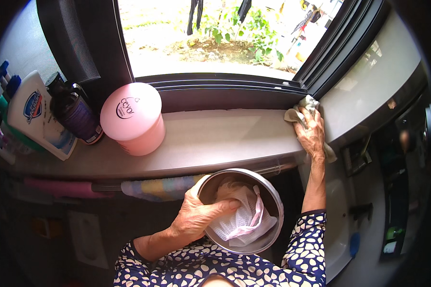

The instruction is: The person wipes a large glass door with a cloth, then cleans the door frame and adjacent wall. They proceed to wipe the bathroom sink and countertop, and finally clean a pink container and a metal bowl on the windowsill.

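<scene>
My left hand (202,213) grips a round metal bowl (276,196) by its left rim, thumb inside and fingers round the outside. In the bowl lies a white mesh pouch (246,215) with a pinkish edge, partly under my thumb. Out at the far right end of the windowsill (225,129), my right hand (312,131) is closed on a pale cloth (294,116), pressed into the corner by the window frame. Some of the cloth sticks out beyond my fingers and below my wrist.
A pink lidded tub (139,129) stands on the sill's left part. Beside it are a dark bottle (76,112), a white bottle (38,117) and several pump bottles (0,76). Towels (158,187) hang on a rail below. A white basin (337,215) is at right.
</scene>
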Demonstrator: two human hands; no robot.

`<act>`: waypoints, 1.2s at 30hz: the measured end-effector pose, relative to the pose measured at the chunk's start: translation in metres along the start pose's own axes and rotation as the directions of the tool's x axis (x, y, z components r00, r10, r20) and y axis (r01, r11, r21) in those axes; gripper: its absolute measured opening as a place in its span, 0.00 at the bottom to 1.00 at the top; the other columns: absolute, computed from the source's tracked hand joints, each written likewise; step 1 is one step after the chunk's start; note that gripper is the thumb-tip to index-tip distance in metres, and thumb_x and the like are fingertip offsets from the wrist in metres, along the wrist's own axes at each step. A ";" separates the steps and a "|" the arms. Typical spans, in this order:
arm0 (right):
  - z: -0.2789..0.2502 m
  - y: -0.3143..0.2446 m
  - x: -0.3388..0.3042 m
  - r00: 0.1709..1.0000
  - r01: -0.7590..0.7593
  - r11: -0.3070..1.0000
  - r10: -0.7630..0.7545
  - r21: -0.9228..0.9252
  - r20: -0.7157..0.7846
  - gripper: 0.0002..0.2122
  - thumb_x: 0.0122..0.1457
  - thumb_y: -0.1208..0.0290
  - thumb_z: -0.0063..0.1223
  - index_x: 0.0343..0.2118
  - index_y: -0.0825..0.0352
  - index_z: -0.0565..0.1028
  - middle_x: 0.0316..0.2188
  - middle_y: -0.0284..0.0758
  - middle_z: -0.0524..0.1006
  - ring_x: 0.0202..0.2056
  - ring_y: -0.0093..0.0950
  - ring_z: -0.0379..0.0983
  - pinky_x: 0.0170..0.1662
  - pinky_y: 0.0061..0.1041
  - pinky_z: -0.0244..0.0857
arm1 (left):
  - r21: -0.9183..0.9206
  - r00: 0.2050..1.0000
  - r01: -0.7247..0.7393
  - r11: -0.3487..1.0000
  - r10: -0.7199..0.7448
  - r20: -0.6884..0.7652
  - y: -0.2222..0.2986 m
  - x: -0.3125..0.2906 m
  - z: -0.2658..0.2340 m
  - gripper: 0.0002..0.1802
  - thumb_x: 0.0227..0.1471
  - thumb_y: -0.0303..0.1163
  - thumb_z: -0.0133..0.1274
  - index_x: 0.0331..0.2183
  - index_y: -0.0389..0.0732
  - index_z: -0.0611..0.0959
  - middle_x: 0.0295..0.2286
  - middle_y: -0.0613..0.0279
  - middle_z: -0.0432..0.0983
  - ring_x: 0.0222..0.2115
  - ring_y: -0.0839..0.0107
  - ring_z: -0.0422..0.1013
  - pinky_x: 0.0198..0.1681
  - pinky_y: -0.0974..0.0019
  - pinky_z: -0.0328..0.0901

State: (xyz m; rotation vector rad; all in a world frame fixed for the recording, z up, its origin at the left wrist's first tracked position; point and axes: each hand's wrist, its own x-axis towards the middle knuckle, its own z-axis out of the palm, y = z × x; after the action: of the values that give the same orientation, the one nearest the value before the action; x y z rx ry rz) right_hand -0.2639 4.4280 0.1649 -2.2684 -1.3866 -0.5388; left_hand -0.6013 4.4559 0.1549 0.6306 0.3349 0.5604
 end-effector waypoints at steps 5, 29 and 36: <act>-0.004 -0.032 -0.003 0.983 0.151 0.977 -0.164 0.148 0.080 0.19 0.45 0.72 0.53 0.45 0.58 0.73 0.50 0.41 0.64 0.49 0.42 0.60 0.54 0.36 0.54 | 0.085 1.000 -0.010 0.996 0.009 0.008 -0.008 -0.009 -0.020 0.28 0.40 0.18 0.59 0.46 0.34 0.70 0.41 0.58 0.71 0.43 0.70 0.67 0.50 0.65 0.63; 0.014 -0.099 -0.020 0.935 0.351 0.933 -0.354 0.084 0.019 0.12 0.50 0.58 0.46 0.38 0.49 0.77 0.38 0.38 0.69 0.38 0.37 0.63 0.36 0.40 0.63 | 0.245 0.975 -0.109 0.963 0.152 -0.163 -0.004 -0.051 -0.022 0.24 0.38 0.19 0.60 0.42 0.34 0.73 0.36 0.59 0.74 0.36 0.70 0.71 0.42 0.67 0.66; 0.005 -0.004 -0.010 0.999 0.005 0.978 -0.014 -0.209 -0.045 0.12 0.50 0.61 0.47 0.37 0.52 0.76 0.37 0.40 0.68 0.39 0.38 0.66 0.39 0.39 0.68 | 0.293 0.943 -0.205 0.934 0.269 -0.198 -0.003 -0.042 -0.003 0.23 0.42 0.22 0.58 0.44 0.35 0.72 0.35 0.58 0.75 0.33 0.69 0.72 0.38 0.67 0.68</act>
State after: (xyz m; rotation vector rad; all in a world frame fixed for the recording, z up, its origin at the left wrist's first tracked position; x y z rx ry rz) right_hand -0.2712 4.4249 0.1564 -2.3963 -1.3754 -0.7689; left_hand -0.6351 4.4308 0.1558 0.8775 0.5690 0.8358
